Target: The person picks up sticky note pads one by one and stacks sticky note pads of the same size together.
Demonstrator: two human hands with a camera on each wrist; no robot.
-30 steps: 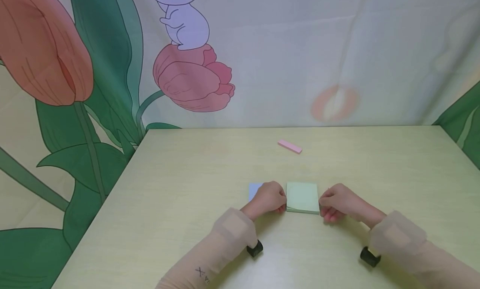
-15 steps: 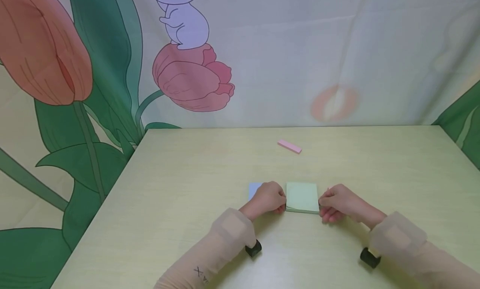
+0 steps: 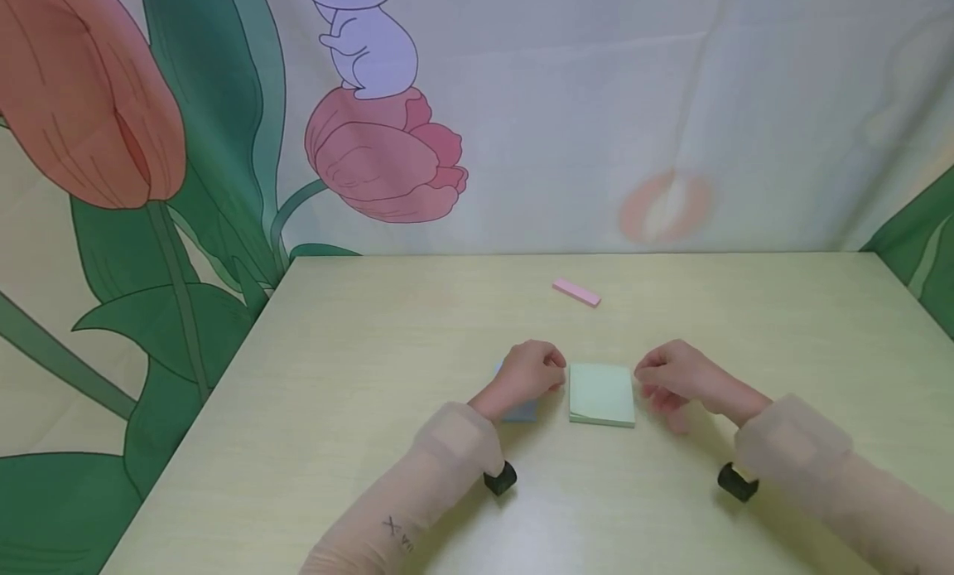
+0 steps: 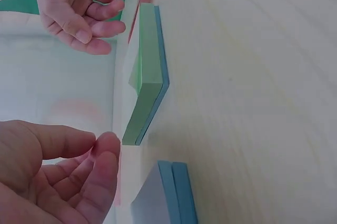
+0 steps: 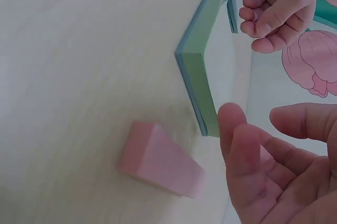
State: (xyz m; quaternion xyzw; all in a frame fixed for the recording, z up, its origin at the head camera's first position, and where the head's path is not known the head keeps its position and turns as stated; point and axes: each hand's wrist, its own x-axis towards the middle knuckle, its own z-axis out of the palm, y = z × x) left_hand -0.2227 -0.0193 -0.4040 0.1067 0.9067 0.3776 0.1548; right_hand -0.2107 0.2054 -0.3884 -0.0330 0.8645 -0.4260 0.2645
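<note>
A pale green sticky note pad (image 3: 602, 393) lies between my two hands; in the left wrist view it rests on a blue pad layer (image 4: 164, 50). My left hand (image 3: 531, 369) hovers left of it, thumb and index finger close together with nothing between them. Beneath that hand is a blue pad (image 3: 520, 411), partly hidden. My right hand (image 3: 684, 374) is raised at the green pad's right side, its fingers loosely bent and holding nothing. A pink block (image 5: 163, 162) lies on the table below the right hand, mostly hidden by it in the head view.
A narrow pink strip-shaped block (image 3: 576, 292) lies farther back on the pale table (image 3: 387, 335). Behind the table's back edge hangs a cloth printed with tulips and a rabbit (image 3: 376, 53).
Both hands have lifted away from the green pad's sides and moved slightly forward. The near edge of the blue pad and part of the nearer pink block now show.
</note>
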